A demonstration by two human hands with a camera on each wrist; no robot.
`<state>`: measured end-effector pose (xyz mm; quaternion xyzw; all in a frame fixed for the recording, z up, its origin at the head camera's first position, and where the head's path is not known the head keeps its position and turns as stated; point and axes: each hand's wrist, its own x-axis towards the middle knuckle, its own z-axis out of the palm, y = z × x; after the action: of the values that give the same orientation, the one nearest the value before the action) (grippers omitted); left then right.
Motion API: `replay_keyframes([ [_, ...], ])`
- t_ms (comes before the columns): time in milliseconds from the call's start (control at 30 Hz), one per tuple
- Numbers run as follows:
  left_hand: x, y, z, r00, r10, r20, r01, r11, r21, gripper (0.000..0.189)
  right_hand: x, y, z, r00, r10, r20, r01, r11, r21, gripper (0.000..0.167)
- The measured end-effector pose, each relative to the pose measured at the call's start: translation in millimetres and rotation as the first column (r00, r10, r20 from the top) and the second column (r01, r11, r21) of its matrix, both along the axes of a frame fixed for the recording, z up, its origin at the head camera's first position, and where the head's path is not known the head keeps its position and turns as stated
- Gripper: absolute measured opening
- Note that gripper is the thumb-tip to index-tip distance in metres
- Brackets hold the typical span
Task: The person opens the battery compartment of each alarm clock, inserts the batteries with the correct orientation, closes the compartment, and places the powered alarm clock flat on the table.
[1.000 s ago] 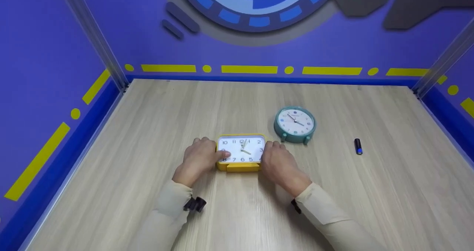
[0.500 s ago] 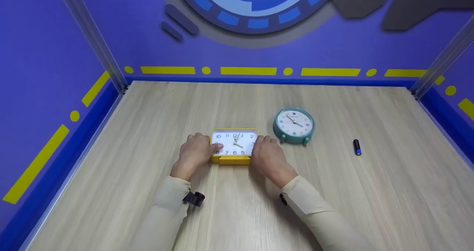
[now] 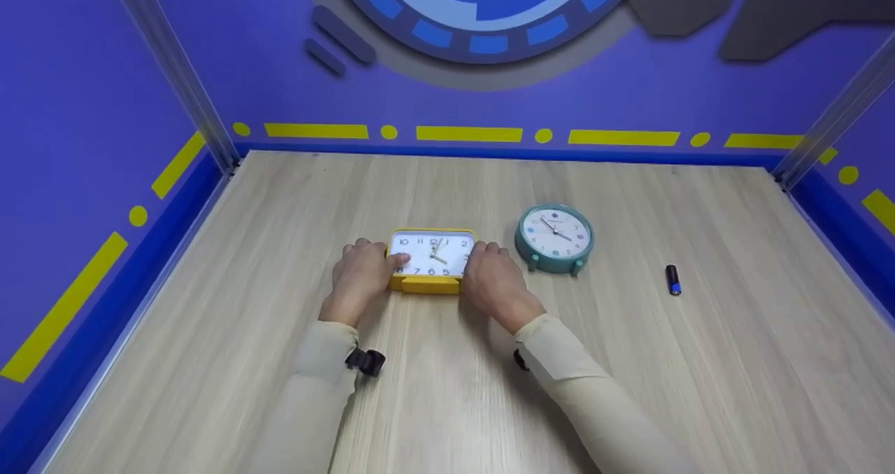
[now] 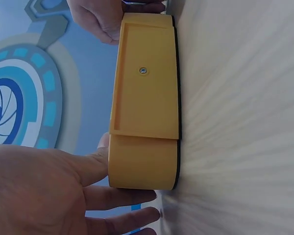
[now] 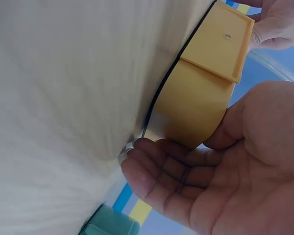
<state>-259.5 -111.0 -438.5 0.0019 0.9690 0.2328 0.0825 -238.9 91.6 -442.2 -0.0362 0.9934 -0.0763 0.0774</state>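
Note:
A yellow rectangular alarm clock [image 3: 431, 257] lies face up on the wooden table, its white dial tilted toward the head camera. At its left end, my left hand [image 3: 360, 275] grips it, the thumb over the dial's edge and the fingers along the side. My right hand [image 3: 498, 282] holds the opposite end with bent fingers. Seen from the left wrist, the yellow base [image 4: 146, 93] faces the camera, its black back edge close to the tabletop. The right wrist view shows curled fingers [image 5: 171, 171] against the clock's rounded end.
Right of the yellow clock, a round green alarm clock [image 3: 554, 238] lies face up with its two feet toward me. Farther right is a black and blue battery [image 3: 672, 279]. Blue panels [image 3: 447, 103] with yellow marks border the table [image 3: 314, 201] at the back and sides.
Both hands have moved the yellow clock away from me and somewhat to the left across the table. Their hold looks the same. The green clock and the battery have stayed in place.

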Motion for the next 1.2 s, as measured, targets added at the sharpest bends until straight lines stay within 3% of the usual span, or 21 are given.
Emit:
replay_keyframes([
  [267,-11.8,-2.9,-1.9,0.999,0.046,-0.007,-0.046,0.999,0.027,0.054,-16.6,-6.4,0.6,1.000,0.000,0.008,0.000,1.000,-0.001,0.041],
  [667,-15.6,-7.2,-8.9,0.993,0.088,-0.075,-0.085,0.995,0.042,0.056,-34.1,-12.8,-4.4,1.000,-0.016,-0.020,0.014,0.997,-0.076,0.038],
  [900,-16.9,-6.0,-11.7,0.990,0.117,-0.081,-0.113,0.992,0.057,0.055,-37.9,-15.3,-4.9,0.999,-0.051,0.009,0.052,0.993,-0.103,0.040],
  [1200,-18.0,-5.9,-10.7,0.989,0.108,-0.097,-0.104,0.993,0.050,0.055,-41.2,-9.3,-5.1,0.999,-0.032,0.020,0.035,0.990,-0.138,0.037],
])
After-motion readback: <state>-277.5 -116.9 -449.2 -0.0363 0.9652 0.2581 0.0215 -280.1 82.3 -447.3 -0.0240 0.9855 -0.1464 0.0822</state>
